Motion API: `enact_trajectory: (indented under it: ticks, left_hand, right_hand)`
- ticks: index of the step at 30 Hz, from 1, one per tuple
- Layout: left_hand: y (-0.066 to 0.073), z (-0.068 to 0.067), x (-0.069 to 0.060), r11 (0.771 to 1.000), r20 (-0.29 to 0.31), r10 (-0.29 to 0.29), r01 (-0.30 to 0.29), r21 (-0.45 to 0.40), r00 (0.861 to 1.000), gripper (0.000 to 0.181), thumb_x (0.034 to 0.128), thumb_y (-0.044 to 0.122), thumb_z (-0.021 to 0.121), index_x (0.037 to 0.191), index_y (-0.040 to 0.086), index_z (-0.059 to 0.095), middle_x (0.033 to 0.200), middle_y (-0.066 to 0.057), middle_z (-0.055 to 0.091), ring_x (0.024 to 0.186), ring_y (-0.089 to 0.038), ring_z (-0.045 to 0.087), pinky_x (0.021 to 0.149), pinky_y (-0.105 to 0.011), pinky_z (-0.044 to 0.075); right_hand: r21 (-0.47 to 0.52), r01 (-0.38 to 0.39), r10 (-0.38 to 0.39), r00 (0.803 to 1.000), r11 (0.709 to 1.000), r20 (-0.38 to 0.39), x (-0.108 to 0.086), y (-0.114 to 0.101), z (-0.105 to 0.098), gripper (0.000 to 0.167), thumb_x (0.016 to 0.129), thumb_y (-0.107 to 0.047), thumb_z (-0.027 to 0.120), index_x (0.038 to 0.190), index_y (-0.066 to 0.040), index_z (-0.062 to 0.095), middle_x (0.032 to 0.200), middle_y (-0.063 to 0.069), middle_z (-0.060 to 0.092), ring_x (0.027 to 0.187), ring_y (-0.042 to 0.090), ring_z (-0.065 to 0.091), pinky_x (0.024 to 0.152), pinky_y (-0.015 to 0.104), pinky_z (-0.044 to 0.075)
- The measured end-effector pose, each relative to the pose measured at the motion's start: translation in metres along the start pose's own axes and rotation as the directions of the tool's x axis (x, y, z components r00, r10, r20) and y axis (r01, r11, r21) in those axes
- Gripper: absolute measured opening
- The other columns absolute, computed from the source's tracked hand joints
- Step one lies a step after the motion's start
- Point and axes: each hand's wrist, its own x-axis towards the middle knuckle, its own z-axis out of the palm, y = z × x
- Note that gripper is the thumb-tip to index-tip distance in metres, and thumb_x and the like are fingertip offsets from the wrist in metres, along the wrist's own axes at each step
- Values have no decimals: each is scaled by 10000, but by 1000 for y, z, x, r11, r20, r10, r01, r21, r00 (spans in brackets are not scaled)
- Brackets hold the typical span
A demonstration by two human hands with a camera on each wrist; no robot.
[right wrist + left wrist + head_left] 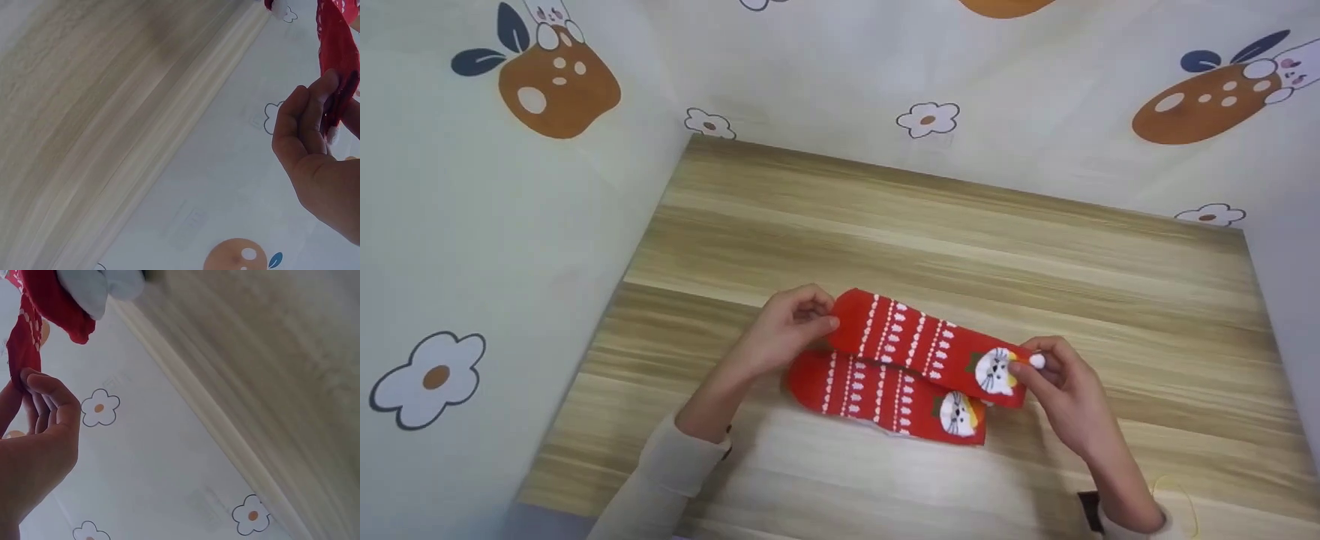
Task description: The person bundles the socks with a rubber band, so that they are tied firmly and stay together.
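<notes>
Two red socks with white patterns and a cat face lie overlapping in the head view. My left hand (787,326) pinches the toe end of the upper sock (915,341), and my right hand (1065,386) pinches its cuff end by the white pompom (1037,361). The lower sock (877,397) is partly covered by the upper one, and neither hand grips it. In the left wrist view, thumb and fingers of the left hand (45,422) hold red fabric (23,349). The right wrist view has the right hand (318,140) pinching the red cuff (339,50).
A wood-grain table (810,217) extends beneath and behind the socks. Patterned walls (825,82) with flowers and oranges stand along its back and sides. A thin yellow loop (1191,502) lies near the right forearm.
</notes>
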Motion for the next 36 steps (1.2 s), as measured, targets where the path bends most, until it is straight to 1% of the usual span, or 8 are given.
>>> enact_trajectory:
  ticks: [7,13,19,22,25,29,32,36]
  left_hand:
    - [-8,-6,-11,1000,25,-24,24,-9,999,111,981,96,677,1088,64,670,1036,-97,687,993,-221,650,908,-356,567]
    - [-14,-14,-20,999,30,-45,45,-7,999,125,978,113,679,1097,75,671,1046,-98,692,992,-230,648,877,-394,580]
    - [-20,-22,-31,995,16,-104,104,7,994,126,960,129,703,1085,113,693,1027,-70,705,972,-232,653,876,-443,585]
    - [-23,-25,-35,991,23,-132,132,17,991,112,951,124,711,1062,118,701,993,-62,707,949,-231,654,869,-430,580]
    - [-26,-27,-39,988,47,-151,149,38,987,88,947,116,710,1033,102,705,959,-61,706,918,-216,652,845,-381,572]
    - [-29,-28,-42,984,74,-170,166,63,983,75,938,91,703,1008,67,695,929,-70,700,880,-201,648,810,-335,567]
    - [-33,-29,-43,981,92,-176,167,98,980,81,929,71,699,998,36,675,900,-84,692,848,-197,637,783,-313,554]
    - [-37,-30,-45,972,119,-196,176,156,973,158,918,69,713,1056,40,643,860,-84,683,805,-195,619,760,-315,528]
  right_hand:
    - [-25,-34,35,999,999,35,-3,-3,2,355,988,-251,710,1253,-59,571,1218,154,721,988,93,696,859,148,554]
    - [-46,-35,38,997,998,61,-4,-4,4,325,993,-257,704,1255,-94,601,1220,126,735,998,90,710,849,157,558]
    - [-47,-55,59,995,997,81,-6,-4,11,313,978,-265,725,1242,-126,629,1202,103,746,986,118,719,843,174,566]
    - [-63,-84,90,991,994,101,-7,-2,17,321,974,-280,730,1248,-143,636,1213,93,747,1002,146,721,854,191,575]
    - [-90,-100,111,986,991,124,-8,1,22,324,970,-284,735,1251,-154,639,1201,93,750,1003,167,718,859,201,579]
    - [-142,-83,105,982,986,156,-9,3,26,306,968,-265,738,1241,-161,646,1140,81,759,962,162,707,833,169,561]
    - [-175,-59,93,977,983,190,-8,4,29,277,967,-232,736,1222,-161,653,1074,69,754,913,160,687,791,171,550]
    - [-220,-28,81,969,975,235,-7,5,32,245,966,-184,730,1199,-151,663,1002,65,731,871,168,664,745,204,544]
